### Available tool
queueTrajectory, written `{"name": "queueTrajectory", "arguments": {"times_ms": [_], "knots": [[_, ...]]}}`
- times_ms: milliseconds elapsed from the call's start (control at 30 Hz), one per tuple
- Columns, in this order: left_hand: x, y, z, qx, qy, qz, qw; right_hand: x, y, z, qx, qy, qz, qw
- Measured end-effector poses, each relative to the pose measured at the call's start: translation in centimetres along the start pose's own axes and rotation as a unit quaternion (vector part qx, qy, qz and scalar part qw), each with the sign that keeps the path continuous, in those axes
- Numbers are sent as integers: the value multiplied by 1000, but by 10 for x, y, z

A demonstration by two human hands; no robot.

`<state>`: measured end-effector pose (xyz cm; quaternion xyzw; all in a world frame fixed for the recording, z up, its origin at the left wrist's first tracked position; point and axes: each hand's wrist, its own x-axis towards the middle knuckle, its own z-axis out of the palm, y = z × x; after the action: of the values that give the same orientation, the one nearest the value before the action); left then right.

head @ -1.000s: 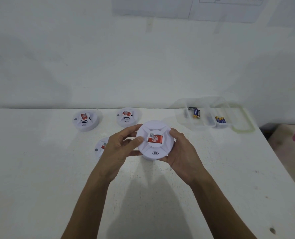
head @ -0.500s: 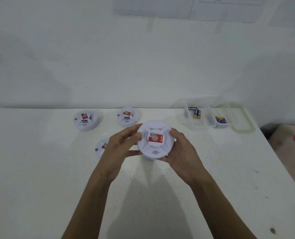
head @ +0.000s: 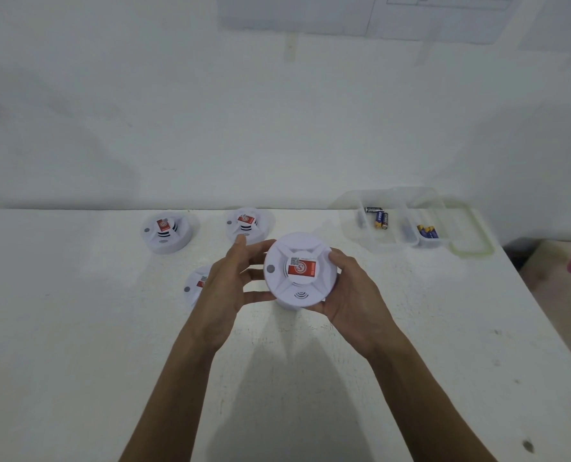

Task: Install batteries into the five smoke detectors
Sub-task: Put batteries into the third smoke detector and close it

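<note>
Seen from the head camera, both hands meet above the white counter (head: 77, 345) around one round white smoke detector (head: 300, 285). It is lifted clear of the surface and tipped so its face looks up. The right hand (head: 354, 298) cups its right side: the thumb lies over the upper right rim and the other fingers curl underneath, out of sight. The left hand (head: 220, 291) comes in from the opposite side with its fingers (head: 255, 250) spread and gently curved. Its index tip and thumb tip grip the left rim, and the middle fingers reach behind the body. A red-and-white sticker (head: 302, 266) sits on the raised centre of the face, and a grey button (head: 270, 269) lies close to the left fingertips. Just past the left index tip a second detector (head: 247, 225) rests on the counter, and a third detector (head: 167, 233) sits farther out on that side, both face up with red stickers. A fourth detector (head: 194, 285) shows only partly behind the back of the left hand. Beyond the right fingers and well apart from them stands a clear plastic container (head: 394, 243) with two compartments. The nearer compartment holds dark and blue batteries (head: 380, 219), the farther one blue-and-yellow cells (head: 427, 232). Its green-rimmed lid (head: 474, 243) lies just beside it.
</note>
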<state>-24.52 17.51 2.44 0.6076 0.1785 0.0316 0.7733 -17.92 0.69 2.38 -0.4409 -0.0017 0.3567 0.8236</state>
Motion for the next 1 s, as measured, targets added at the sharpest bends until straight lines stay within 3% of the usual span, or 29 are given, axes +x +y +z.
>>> {"name": "queueTrajectory", "arguments": {"times_ms": [1000], "knots": [[-2,3,3,5,7,-16,1000,0,1,-1,-4,12,-3,1000]]}}
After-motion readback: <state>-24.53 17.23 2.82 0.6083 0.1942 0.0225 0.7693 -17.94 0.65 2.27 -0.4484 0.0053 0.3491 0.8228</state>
